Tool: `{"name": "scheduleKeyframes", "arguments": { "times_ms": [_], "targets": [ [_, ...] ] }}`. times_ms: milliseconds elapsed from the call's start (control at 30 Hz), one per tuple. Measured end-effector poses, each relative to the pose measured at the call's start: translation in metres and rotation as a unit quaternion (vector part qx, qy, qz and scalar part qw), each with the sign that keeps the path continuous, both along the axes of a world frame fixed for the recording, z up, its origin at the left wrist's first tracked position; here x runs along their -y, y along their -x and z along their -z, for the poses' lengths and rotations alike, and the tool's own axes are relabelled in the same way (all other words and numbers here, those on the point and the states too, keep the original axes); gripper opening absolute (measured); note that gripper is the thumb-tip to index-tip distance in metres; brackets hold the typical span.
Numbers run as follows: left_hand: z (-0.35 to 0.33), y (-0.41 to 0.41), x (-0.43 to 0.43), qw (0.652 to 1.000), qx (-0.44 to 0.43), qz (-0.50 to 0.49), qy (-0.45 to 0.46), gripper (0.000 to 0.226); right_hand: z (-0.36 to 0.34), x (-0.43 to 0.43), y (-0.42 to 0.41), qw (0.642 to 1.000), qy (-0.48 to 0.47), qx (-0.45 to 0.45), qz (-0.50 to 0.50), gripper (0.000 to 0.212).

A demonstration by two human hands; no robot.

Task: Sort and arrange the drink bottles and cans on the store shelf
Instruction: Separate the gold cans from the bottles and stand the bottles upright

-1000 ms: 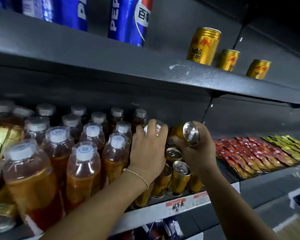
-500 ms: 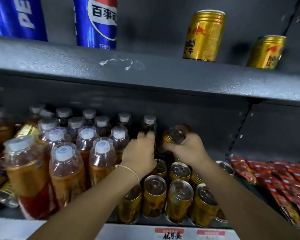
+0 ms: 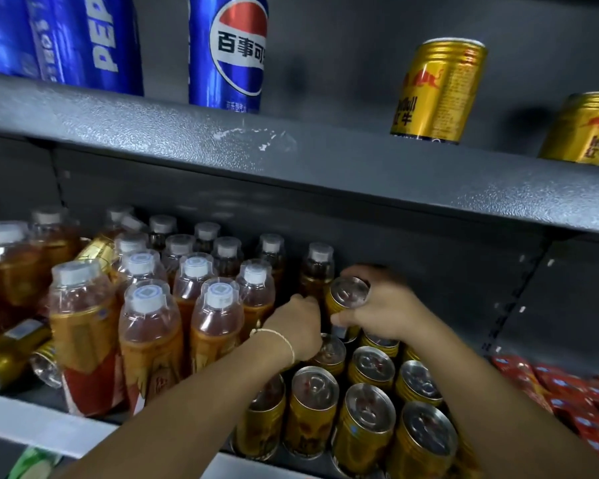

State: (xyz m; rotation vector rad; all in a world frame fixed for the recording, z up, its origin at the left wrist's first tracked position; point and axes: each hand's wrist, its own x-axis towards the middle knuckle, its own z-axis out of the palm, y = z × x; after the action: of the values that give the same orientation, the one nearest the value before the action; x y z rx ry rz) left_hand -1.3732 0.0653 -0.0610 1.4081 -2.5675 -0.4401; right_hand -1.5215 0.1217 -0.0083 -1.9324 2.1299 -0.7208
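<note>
My right hand (image 3: 386, 311) grips a gold can (image 3: 346, 299), tilted, at the back of the lower shelf above the other gold cans (image 3: 363, 430). My left hand (image 3: 300, 324) reaches in beside it, fingers curled down among the cans next to the tea bottles (image 3: 149, 340); what it holds is hidden. The tea bottles with white caps fill the left of this shelf. A few gold cans (image 3: 11, 350) lie on their sides among the bottles at the far left.
The grey upper shelf (image 3: 291, 157) carries blue Pepsi cans (image 3: 227, 53) on the left and gold cans (image 3: 438, 91) on the right. Red snack packets (image 3: 567, 402) lie at the lower right. The shelf's back wall is close behind my hands.
Both hands have moved deeper into the lower shelf. The gold can in my right hand has come down toward the back row. The camera has moved closer and lower.
</note>
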Motion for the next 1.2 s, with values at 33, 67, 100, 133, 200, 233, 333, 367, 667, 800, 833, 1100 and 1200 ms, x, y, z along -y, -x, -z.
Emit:
{"name": "scheduleKeyframes", "arguments": {
  "times_ms": [33, 67, 100, 133, 200, 233, 333, 367, 667, 800, 833, 1100, 1200],
  "targets": [
    [0.001, 0.0, -0.001, 1.0, 0.009, 0.004, -0.005, 0.044, -0.001, 0.001, 0.001, 1.0, -0.003, 0.001, 0.001, 0.057],
    [0.001, -0.001, -0.001, 1.0, 0.02, 0.01, -0.01, 0.046, -0.001, 0.002, 0.002, 1.0, -0.008, 0.001, 0.003, 0.058],
    [0.001, -0.002, -0.002, 0.999, 0.032, 0.015, -0.014, 0.046, 0.0, 0.003, 0.003, 1.0, -0.014, 0.001, 0.005, 0.059],
    [0.0, -0.002, -0.003, 0.999, 0.041, 0.018, -0.015, 0.047, 0.002, 0.004, 0.004, 1.0, -0.02, 0.004, 0.008, 0.059],
    [-0.001, -0.003, -0.008, 0.998, 0.053, 0.013, -0.012, 0.047, 0.005, 0.006, 0.006, 1.0, -0.025, 0.011, 0.015, 0.059],
    [-0.003, -0.003, -0.011, 0.998, 0.06, 0.009, -0.007, 0.048, 0.006, 0.008, 0.008, 0.999, -0.029, 0.009, 0.019, 0.059],
    [-0.01, -0.004, -0.024, 0.996, 0.08, -0.003, 0.028, 0.047, 0.012, 0.013, 0.011, 0.997, -0.067, -0.002, 0.027, 0.069],
    [-0.012, -0.005, -0.029, 0.996, 0.082, 0.001, 0.046, 0.043, 0.016, 0.015, 0.012, 0.996, -0.082, 0.0, 0.025, 0.071],
    [-0.012, -0.03, -0.055, 0.99, 0.076, 0.057, 0.108, 0.02, 0.03, 0.027, 0.016, 0.991, -0.13, 0.004, 0.016, 0.081],
    [-0.01, -0.034, -0.056, 0.986, 0.079, 0.069, 0.127, 0.021, 0.034, 0.028, 0.016, 0.99, -0.141, -0.014, 0.011, 0.076],
    [-0.01, -0.035, -0.057, 0.986, 0.077, 0.071, 0.132, 0.021, 0.035, 0.027, 0.016, 0.99, -0.14, -0.015, 0.01, 0.073],
    [-0.001, -0.039, -0.059, 0.988, 0.049, 0.087, 0.114, 0.025, 0.037, 0.013, 0.009, 0.991, -0.096, -0.09, -0.027, 0.041],
    [-0.013, -0.046, -0.061, 0.987, -0.019, 0.089, 0.129, 0.02, 0.027, 0.01, -0.006, 0.99, -0.039, -0.128, -0.034, 0.046]
  ]
}}
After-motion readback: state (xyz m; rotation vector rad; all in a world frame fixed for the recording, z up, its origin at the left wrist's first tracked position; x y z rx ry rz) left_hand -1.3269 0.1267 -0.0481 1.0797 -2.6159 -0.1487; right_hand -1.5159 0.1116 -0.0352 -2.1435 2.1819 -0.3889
